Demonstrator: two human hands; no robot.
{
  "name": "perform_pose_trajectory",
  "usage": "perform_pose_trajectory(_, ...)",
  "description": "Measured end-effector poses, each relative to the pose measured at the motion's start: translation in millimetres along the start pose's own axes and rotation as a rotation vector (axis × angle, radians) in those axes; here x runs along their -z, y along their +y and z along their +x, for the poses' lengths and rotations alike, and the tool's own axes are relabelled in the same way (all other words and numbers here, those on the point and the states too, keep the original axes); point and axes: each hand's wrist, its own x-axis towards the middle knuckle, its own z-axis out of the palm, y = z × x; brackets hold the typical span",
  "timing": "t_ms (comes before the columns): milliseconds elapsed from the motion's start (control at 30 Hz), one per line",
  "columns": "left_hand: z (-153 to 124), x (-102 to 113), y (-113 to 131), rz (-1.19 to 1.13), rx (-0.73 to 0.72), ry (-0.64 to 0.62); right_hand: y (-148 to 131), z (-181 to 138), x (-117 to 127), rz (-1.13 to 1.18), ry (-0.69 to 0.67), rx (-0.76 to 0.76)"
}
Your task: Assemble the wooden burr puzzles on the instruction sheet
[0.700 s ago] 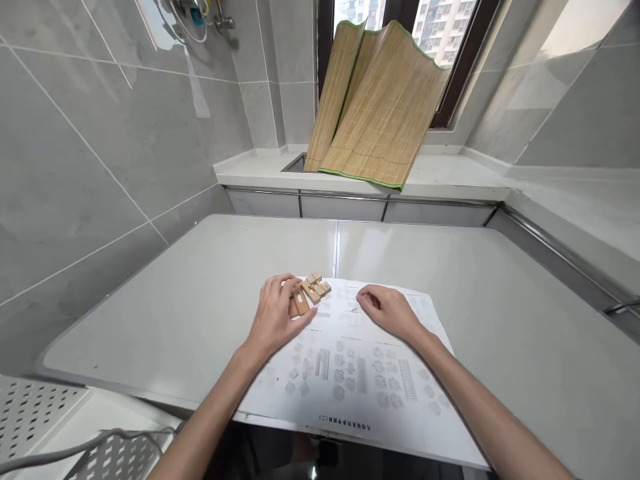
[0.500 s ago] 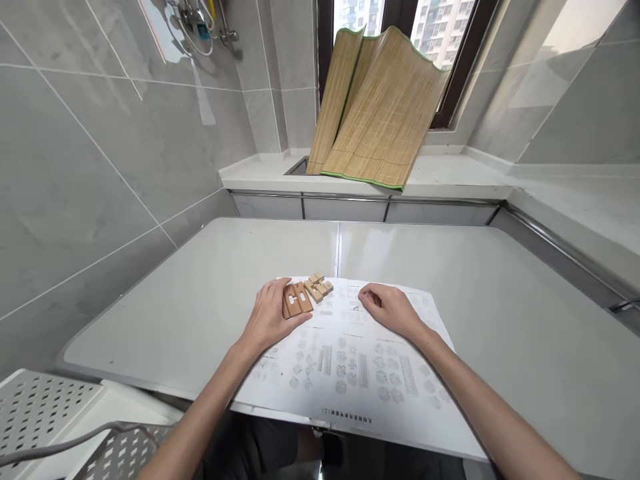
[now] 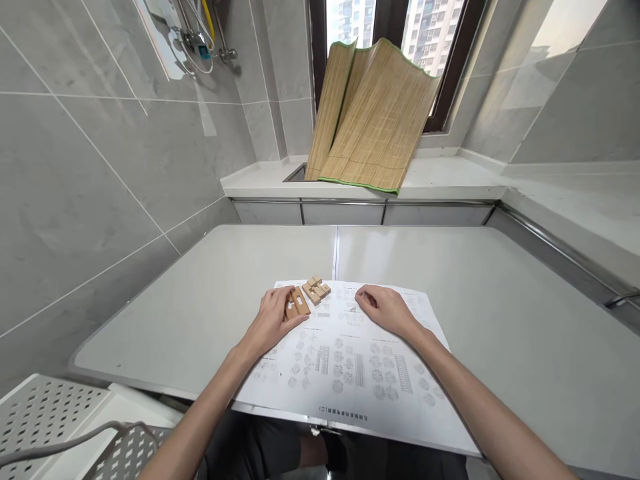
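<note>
A: Two wooden pieces (image 3: 297,303) lie side by side right under the left hand (image 3: 273,320), its fingers (image 3: 285,298) spread loosely over them, touching, not clamped

B: Which way do they run?

A: Long axes point away from the person, tilted a little left. A second cluster of blocks (image 3: 317,290) sits just beyond, toward the right. All rest on the printed sheet (image 3: 350,373) on the tabletop (image 3: 500,320)

B: And the right hand (image 3: 385,310)?

A: Farther off, fingers curled together on the sheet, holding nothing that I can see. The pieces look pale brown, flat, notched
</note>
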Motion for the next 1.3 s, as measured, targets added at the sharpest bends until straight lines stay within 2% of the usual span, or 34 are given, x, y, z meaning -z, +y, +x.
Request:
perform_pose_trajectory(233, -18.6, 10.3, 7.9, -0.005, 0.006, -0.016, -1.5, -0.5, 0.7, 0.001, 0.004, -0.001)
perform_pose_trajectory(400, -33.6, 12.1, 35.3, -0.035, -0.031, -0.011, -1.6, -0.9, 0.6, 0.003, 0.007, 0.003)
perform_pose_trajectory(633, -46.8, -15.8, 91.4, -0.165, -0.21, -0.135, 2.2, 0.4, -1.4, 0.006, 0.026, 0.023)
perform_pose_trajectory(800, -44.5, -38.6, 114.3, -0.172, -0.304, -0.208, 4.5, 1.3, -2.4, 0.009, 0.037, 0.035)
perform_pose_trajectory(1033, -38.7, -50.6, 121.3, -0.161, -0.301, -0.219, 5.9, 2.0, -2.8, 0.01, 0.036, 0.032)
perform_pose_trajectory(1300, -49.4, -36.7, 100.0, -0.189, -0.252, -0.188, 4.2, 1.5, -0.8, 0.006, 0.028, 0.019)
